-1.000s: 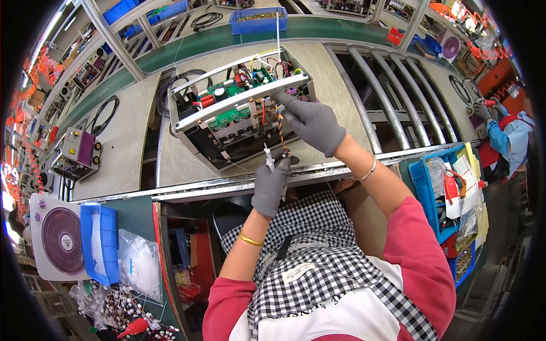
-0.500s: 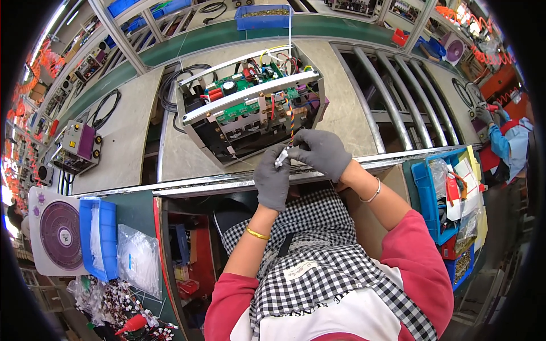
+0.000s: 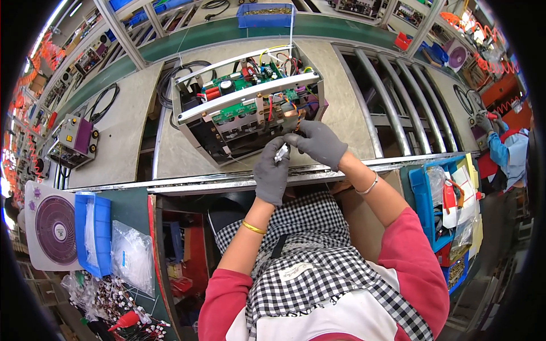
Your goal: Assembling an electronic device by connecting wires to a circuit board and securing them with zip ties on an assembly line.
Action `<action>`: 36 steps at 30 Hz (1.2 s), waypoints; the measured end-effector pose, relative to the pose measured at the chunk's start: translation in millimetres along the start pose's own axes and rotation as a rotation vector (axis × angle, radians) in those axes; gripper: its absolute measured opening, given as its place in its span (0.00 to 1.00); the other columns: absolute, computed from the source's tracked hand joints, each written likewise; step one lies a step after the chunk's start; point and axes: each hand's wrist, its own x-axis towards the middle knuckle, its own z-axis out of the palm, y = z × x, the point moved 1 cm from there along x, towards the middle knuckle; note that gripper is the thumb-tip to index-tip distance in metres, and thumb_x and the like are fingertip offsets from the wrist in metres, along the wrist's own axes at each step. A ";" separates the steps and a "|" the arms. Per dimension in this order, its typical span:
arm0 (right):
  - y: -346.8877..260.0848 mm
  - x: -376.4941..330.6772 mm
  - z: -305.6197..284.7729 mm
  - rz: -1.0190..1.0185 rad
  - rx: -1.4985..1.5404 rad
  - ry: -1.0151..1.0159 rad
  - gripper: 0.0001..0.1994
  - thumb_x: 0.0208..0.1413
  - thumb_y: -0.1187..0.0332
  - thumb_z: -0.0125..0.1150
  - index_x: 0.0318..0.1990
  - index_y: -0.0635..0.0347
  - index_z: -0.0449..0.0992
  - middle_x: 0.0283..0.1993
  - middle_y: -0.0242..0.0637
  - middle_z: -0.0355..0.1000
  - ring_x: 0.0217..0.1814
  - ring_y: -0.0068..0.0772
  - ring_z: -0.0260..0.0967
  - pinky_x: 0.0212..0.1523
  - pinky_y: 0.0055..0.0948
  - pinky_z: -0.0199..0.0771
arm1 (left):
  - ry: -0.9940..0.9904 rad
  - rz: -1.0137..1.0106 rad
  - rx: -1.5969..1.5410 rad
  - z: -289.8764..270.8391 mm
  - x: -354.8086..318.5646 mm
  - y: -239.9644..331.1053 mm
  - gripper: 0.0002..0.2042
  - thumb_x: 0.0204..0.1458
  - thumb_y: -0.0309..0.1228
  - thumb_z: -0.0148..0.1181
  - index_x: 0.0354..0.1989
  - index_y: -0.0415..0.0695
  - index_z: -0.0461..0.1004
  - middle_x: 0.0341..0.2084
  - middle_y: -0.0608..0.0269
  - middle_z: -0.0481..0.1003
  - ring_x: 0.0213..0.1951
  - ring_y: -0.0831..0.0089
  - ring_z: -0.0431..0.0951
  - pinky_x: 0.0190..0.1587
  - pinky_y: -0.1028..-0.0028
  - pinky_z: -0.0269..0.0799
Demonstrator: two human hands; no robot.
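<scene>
Left hand (image 3: 271, 177) pinches white plugs (image 3: 281, 152) on the near side of the open machine (image 3: 245, 102) on the surface (image 3: 348, 102), seemingly steadying them within the wires' (image 3: 298, 116) reach; right hand (image 3: 324, 146) close beside, pinch unclear.

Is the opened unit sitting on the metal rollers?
No, the opened unit rests on a flat board, left of the metal rollers.
</scene>
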 end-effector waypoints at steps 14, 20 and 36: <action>14.3 34.9 4.1 -0.495 -0.654 0.366 0.15 0.54 0.69 0.57 0.50 0.56 0.72 0.34 0.39 0.75 0.35 0.42 0.76 0.32 0.38 0.76 | -0.217 -0.081 0.679 -3.2 22.2 -1.9 0.44 0.47 0.30 0.58 0.73 0.51 0.40 0.37 0.45 0.78 0.33 0.48 0.79 0.35 0.56 0.75; 14.5 40.4 1.9 -0.496 -0.796 0.268 0.12 0.52 0.71 0.57 0.45 0.55 0.72 0.31 0.38 0.75 0.31 0.43 0.76 0.29 0.39 0.75 | -0.227 0.016 0.679 -5.0 22.7 -15.8 0.44 0.46 0.28 0.56 0.73 0.50 0.39 0.36 0.44 0.78 0.33 0.48 0.79 0.36 0.56 0.76; 3.9 28.9 -0.1 -0.382 -0.836 0.224 0.09 0.52 0.64 0.62 0.39 0.53 0.74 0.29 0.37 0.74 0.32 0.43 0.74 0.30 0.40 0.74 | -0.211 0.101 0.410 -10.2 38.7 -29.0 0.36 0.48 0.32 0.56 0.70 0.58 0.55 0.47 0.46 0.76 0.39 0.47 0.79 0.40 0.55 0.76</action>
